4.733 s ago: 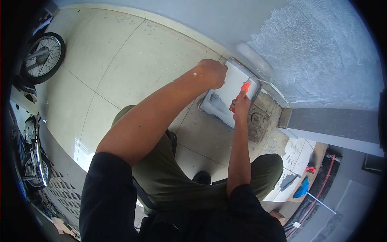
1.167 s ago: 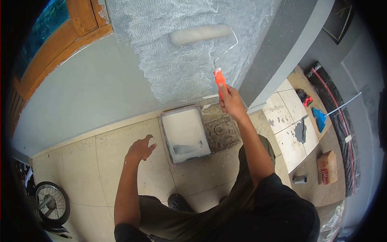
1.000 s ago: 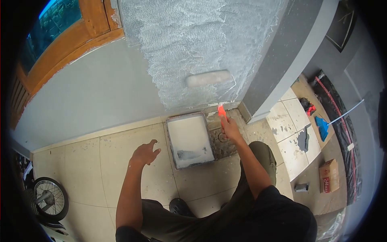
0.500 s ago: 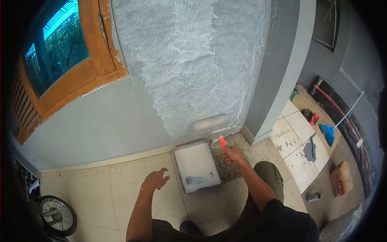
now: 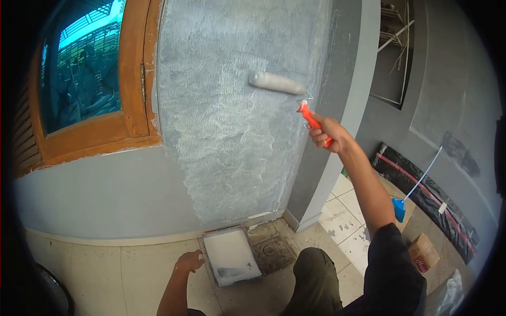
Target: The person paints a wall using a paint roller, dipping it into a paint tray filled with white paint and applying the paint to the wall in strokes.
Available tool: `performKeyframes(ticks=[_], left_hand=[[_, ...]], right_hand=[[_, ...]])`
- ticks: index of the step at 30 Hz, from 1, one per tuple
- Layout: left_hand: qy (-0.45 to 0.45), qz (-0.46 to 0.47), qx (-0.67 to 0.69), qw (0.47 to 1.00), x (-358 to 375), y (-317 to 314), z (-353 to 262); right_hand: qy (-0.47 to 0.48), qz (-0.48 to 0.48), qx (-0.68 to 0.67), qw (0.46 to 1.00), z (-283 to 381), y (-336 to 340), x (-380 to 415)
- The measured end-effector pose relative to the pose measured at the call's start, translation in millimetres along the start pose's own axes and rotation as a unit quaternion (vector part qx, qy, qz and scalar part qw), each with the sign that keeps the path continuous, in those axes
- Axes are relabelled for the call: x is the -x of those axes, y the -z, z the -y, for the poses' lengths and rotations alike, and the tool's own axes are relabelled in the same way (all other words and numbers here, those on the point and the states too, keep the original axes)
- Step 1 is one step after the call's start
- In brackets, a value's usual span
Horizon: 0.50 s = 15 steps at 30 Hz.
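My right hand (image 5: 327,132) is closed around the orange handle (image 5: 312,120) of a paint roller. The pale roller sleeve (image 5: 278,83) lies against the upper part of the wall, which bears rough whitish paint (image 5: 226,131). Down by the floor, my left hand (image 5: 190,260) is beside the left edge of a paint tray (image 5: 230,253), its fingers apart and holding nothing. White paint fills most of the tray, with a darker patch near its lower end.
An orange-brown wooden window frame (image 5: 105,138) is at the left. A grey pillar (image 5: 337,105) stands right of the painted wall. Farther right are a blue broom (image 5: 399,209) and a cardboard box (image 5: 423,253). A wheel (image 5: 55,289) shows at lower left.
My right hand has raised the roller from the wall's foot to its upper part. My left hand is now lower in view and nearer the tray's edge. The view has shifted upward.
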State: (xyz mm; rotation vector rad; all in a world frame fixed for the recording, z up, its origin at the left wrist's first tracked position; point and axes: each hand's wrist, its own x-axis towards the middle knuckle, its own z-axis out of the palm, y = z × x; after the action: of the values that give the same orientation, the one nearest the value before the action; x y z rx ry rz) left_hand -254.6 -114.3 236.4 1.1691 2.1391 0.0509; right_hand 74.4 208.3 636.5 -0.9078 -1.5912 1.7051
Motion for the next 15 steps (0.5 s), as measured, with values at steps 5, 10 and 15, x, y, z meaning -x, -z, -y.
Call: performKeyframes(ticks=[5,10,15], left_hand=[[0.012,-0.008,0.014,1.000,18.8,0.0,0.6],[0.020,-0.016,0.025,0.999,26.5,-6.3,12.1],[0.040,-0.041,0.019,0.998,36.2,-0.6,21.4]], right_hand=[[0.113,-0.004,0.036,0.993,159.4,3.2,-7.5],[0.193,-0.111,0.120,0.968,235.4,-4.7,-26.8],[0.211,-0.148,0.251,0.933,188.6,8.2,-57.1]])
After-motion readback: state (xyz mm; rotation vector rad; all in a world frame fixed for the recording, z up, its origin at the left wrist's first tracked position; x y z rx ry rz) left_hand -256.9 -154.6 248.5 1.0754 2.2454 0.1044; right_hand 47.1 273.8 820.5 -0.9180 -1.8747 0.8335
